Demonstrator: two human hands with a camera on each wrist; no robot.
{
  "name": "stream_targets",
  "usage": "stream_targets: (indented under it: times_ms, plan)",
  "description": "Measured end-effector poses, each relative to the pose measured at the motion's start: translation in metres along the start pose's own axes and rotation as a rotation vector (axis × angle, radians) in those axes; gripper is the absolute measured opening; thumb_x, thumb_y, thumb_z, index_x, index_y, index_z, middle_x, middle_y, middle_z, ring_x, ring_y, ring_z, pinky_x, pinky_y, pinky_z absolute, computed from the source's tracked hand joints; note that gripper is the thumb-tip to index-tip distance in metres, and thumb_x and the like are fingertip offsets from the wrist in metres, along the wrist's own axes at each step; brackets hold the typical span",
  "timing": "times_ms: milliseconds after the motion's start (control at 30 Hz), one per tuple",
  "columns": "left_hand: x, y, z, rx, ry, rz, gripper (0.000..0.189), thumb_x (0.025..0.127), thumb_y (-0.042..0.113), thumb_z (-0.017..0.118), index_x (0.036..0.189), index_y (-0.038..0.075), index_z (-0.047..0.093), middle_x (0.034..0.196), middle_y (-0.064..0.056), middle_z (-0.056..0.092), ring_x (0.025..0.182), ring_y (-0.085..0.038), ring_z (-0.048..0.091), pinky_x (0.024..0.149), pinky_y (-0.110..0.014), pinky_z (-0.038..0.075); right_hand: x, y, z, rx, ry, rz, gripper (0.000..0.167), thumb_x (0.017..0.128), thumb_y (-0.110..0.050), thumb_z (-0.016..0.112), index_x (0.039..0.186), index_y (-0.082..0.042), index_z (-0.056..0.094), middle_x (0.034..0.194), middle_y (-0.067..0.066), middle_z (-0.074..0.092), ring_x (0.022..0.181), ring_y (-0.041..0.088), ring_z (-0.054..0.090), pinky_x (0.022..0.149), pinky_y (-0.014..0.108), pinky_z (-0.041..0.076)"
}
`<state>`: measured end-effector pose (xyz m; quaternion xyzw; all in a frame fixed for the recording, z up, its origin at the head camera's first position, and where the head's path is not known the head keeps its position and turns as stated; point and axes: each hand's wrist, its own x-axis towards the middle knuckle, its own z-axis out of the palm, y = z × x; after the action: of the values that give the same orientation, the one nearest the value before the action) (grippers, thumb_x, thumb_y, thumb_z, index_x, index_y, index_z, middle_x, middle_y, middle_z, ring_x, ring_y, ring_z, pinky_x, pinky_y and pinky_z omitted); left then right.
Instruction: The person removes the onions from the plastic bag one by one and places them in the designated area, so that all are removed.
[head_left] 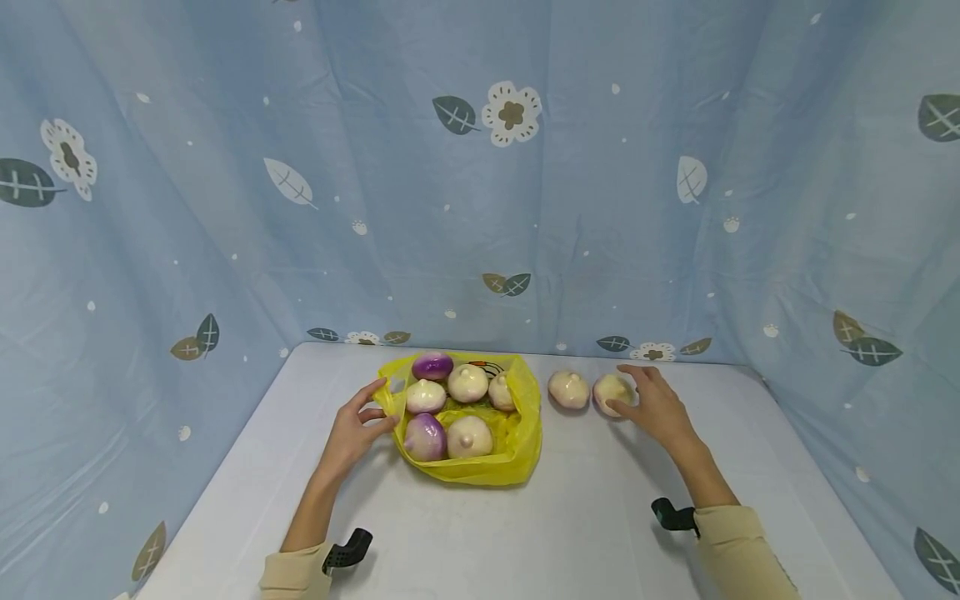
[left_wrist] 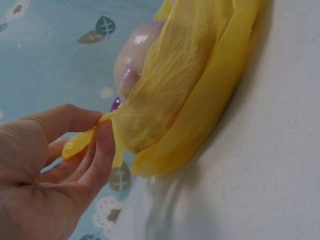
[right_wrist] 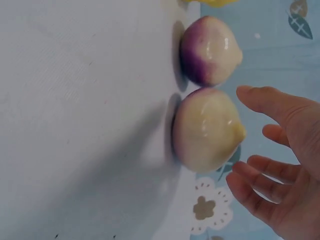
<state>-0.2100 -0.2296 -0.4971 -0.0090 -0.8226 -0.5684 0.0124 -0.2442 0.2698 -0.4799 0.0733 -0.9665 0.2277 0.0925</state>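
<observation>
Head view shows a yellow plastic bag [head_left: 517, 462] on a white table [head_left: 592, 517], its mouth spread around six glossy turnips, with two more to its right: a near turnip [head_left: 568, 390] just beside the bag and an outer turnip [head_left: 611, 393] next to it. The left hand [head_left: 351, 432] pinches the bag's edge between thumb and fingers; the right hand [head_left: 662, 410] holds nothing, its thumb and fingers spread about the outer turnip, with a gap showing in the right wrist view. That turnip looks firm, smooth and likely slippery, with modest weight; its round body would probably roll under a one-sided push, so opposing sides at the widest part seem the best hold. The thin film looks limp and easily torn, better taken by a gathered fold.
</observation>
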Motion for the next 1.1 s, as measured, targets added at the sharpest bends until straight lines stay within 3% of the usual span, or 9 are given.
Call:
stream_targets:
  times_ms: [400, 833, 1100]
  plan:
    - [0.0, 0.0, 0.001, -0.028, -0.006, 0.013, 0.073, 0.085, 0.011, 0.075, 0.149, 0.016, 0.042, 0.138, -0.017, 0.049, 0.101, -0.024, 0.067, 0.075, -0.017, 0.056, 0.002, -0.022, -0.005, -0.006, 0.011, -0.06, 0.069, 0.084, -0.034, 0.077, 0.141, -0.008, 0.049, 0.129, 0.027, 0.052, 0.112, 0.045, 0.057, 0.085, 0.062, 0.051]
    - [0.001, -0.001, 0.0, -0.024, -0.006, 0.006, 0.073, 0.086, 0.012, 0.075, 0.149, 0.017, 0.041, 0.139, -0.017, 0.048, 0.102, -0.024, 0.067, 0.075, -0.016, 0.055, 0.003, -0.055, -0.008, -0.014, 0.02, -0.144, 0.066, 0.082, -0.031, 0.079, 0.139, -0.013, 0.051, 0.13, 0.022, 0.055, 0.112, 0.042, 0.06, 0.084, 0.059, 0.054]
    - [-0.001, 0.0, 0.0, -0.017, -0.007, 0.015, 0.073, 0.085, 0.013, 0.075, 0.149, 0.017, 0.041, 0.141, -0.018, 0.048, 0.1, -0.021, 0.067, 0.075, -0.017, 0.055, 0.004, -0.071, -0.006, -0.005, 0.007, -0.173, 0.065, 0.082, -0.035, 0.079, 0.137, -0.014, 0.053, 0.129, 0.02, 0.056, 0.099, 0.033, 0.062, 0.078, 0.052, 0.056]
